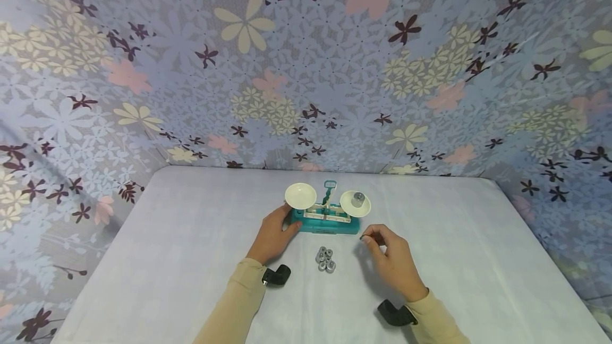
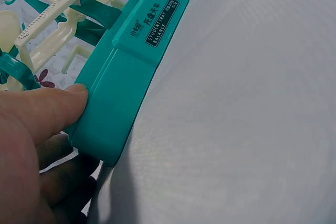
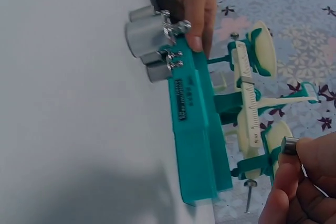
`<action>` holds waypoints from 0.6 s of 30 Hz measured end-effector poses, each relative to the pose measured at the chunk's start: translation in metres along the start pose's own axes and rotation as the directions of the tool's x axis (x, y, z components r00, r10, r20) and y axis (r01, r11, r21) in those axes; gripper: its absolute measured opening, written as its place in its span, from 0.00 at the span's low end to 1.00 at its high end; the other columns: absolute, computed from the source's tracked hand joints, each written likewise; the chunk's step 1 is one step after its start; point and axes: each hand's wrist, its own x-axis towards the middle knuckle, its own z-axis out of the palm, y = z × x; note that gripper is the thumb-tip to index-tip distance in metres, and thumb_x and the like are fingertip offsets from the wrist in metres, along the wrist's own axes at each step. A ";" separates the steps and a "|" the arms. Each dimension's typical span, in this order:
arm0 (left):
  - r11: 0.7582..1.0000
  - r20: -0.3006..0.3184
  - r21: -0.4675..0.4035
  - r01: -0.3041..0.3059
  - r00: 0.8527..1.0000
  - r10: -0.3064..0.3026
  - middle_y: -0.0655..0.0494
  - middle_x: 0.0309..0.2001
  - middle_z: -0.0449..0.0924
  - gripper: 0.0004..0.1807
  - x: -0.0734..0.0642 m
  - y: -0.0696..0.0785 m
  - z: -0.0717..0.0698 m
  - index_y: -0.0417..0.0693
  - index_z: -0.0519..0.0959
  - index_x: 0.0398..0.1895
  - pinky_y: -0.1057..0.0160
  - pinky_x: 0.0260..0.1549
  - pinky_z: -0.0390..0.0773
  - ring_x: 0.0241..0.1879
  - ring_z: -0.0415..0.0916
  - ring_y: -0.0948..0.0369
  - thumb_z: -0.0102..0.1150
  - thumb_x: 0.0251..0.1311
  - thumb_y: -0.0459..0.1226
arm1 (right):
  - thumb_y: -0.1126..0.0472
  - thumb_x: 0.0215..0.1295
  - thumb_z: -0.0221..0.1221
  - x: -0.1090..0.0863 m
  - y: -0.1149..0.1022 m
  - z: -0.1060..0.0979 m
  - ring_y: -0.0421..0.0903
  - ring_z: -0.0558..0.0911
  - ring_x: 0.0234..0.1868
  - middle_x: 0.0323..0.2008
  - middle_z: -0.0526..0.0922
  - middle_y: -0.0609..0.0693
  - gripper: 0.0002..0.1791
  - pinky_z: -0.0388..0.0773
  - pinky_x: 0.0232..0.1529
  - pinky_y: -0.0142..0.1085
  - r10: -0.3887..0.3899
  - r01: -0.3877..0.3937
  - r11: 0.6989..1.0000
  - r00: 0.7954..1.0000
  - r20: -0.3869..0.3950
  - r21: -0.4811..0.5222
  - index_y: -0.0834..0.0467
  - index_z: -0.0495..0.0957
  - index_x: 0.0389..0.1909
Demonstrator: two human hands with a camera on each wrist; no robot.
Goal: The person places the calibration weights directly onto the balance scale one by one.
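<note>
A green tray balance (image 1: 326, 225) with two cream pans stands on the white-covered table. My left hand (image 1: 272, 233) grips the left end of its base, thumb (image 2: 73, 100) on the upper edge and fingers curled at the end. Between thumb and forefinger, my right hand (image 1: 389, 259) pinches a small metal weight (image 3: 289, 146), just off the base's right front corner. One larger metal weight (image 1: 358, 199) sits on the right pan (image 1: 346, 207); the left pan (image 1: 300, 196) holds nothing. Several knobbed weights (image 1: 326, 260) are clustered in front of the base.
The table (image 1: 191, 216) reaches back to a floral-patterned cloth (image 1: 334, 68) hanging behind it and at the sides. Black wrist cameras (image 1: 397, 313) are strapped to both forearms. A pointer scale (image 1: 330, 185) rises between the pans.
</note>
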 end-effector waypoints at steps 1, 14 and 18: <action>1.000 0.000 0.002 -0.001 1.000 0.001 0.49 0.66 0.62 0.34 0.000 0.000 0.000 0.43 0.60 0.68 0.56 0.65 0.59 0.66 0.58 0.55 0.53 0.63 0.48 | 0.65 0.62 0.58 0.001 0.001 -0.001 0.36 0.77 0.28 0.28 0.80 0.45 0.04 0.74 0.29 0.29 -0.007 0.008 1.000 1.000 -0.010 0.003 0.52 0.75 0.35; 1.000 0.000 0.001 -0.001 1.000 0.001 0.49 0.66 0.62 0.34 -0.001 0.002 -0.001 0.43 0.60 0.68 0.56 0.65 0.59 0.66 0.58 0.56 0.53 0.63 0.48 | 0.66 0.62 0.58 0.011 -0.001 -0.007 0.37 0.76 0.30 0.29 0.78 0.40 0.02 0.72 0.31 0.24 -0.045 0.044 0.999 0.997 -0.070 -0.016 0.57 0.75 0.35; 1.000 0.000 -0.003 -0.010 1.000 0.010 0.48 0.66 0.62 0.34 -0.001 0.003 -0.001 0.42 0.60 0.68 0.56 0.65 0.59 0.66 0.58 0.55 0.53 0.63 0.47 | 0.65 0.63 0.58 0.015 -0.001 -0.008 0.37 0.76 0.30 0.29 0.78 0.40 0.02 0.73 0.31 0.25 -0.043 0.041 0.999 0.996 -0.078 -0.027 0.57 0.75 0.35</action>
